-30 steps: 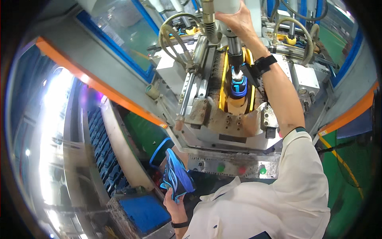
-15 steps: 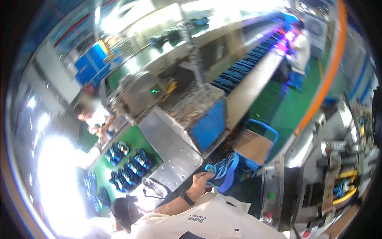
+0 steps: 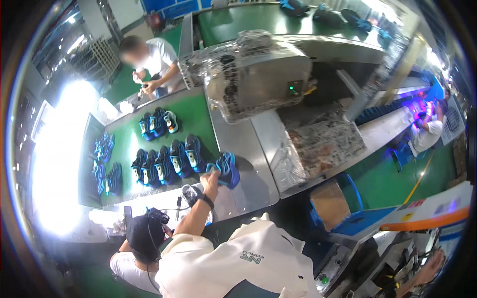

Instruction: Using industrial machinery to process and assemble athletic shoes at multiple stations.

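Observation:
My left hand [image 3: 211,183], with a dark band on its wrist, reaches out over the metal edge of the bench. It is closed on a blue sports shoe [image 3: 227,170], which hangs over the metal plate beside a row of similar blue and dark shoes [image 3: 164,163]. Far out to the right, my right hand [image 3: 431,268] is stretched over a machine at the picture's edge. Its fingers look extended and nothing shows in them, though they are small and a little blurred.
The green belt [image 3: 191,107] carries several more shoes [image 3: 158,122]. A plastic-wrapped machine [image 3: 258,69] stands behind. A co-worker in a black cap [image 3: 144,236] sits close at left, another person [image 3: 161,64] across the belt. A blue-framed chair [image 3: 330,203] stands right of the bench.
My view has swung left toward the belt. The shoe in my left hand has moved from beside the chair to over the metal plate by the shoe row. My right hand has come into view.

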Demonstrator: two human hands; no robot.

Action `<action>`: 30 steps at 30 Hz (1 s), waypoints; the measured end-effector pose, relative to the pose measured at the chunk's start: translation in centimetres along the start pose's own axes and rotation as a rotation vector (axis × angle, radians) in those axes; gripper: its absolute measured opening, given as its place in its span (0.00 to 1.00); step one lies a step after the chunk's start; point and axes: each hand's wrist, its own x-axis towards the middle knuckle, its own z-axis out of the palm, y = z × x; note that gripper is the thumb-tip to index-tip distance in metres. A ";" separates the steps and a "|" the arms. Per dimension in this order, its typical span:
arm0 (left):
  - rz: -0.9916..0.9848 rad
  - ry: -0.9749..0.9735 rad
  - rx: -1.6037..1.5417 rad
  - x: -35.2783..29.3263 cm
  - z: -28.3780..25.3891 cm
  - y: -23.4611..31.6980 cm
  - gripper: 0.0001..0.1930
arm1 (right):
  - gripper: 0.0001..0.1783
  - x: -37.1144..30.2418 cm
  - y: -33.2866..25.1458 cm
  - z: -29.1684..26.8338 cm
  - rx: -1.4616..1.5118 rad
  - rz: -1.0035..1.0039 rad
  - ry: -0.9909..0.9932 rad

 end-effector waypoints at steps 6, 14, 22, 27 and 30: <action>0.333 0.264 0.494 13.0 -0.4 -2.0 0.21 | 0.16 19.2 -14.1 22.9 -0.096 -0.564 -0.084; 0.085 0.410 0.490 18.3 1.0 -1.2 0.25 | 0.38 34.7 -36.7 49.5 -0.126 -1.136 -0.255; 0.051 0.529 0.525 31.3 2.9 8.2 0.22 | 0.49 35.4 -47.6 60.0 -0.023 -1.083 -0.525; 0.171 0.442 0.667 37.4 1.3 9.5 0.20 | 0.41 33.1 -52.9 61.1 0.023 -1.124 -0.522; 0.671 0.396 0.502 36.4 4.3 6.8 0.30 | 0.43 32.4 -53.6 57.9 -0.023 -1.377 -0.255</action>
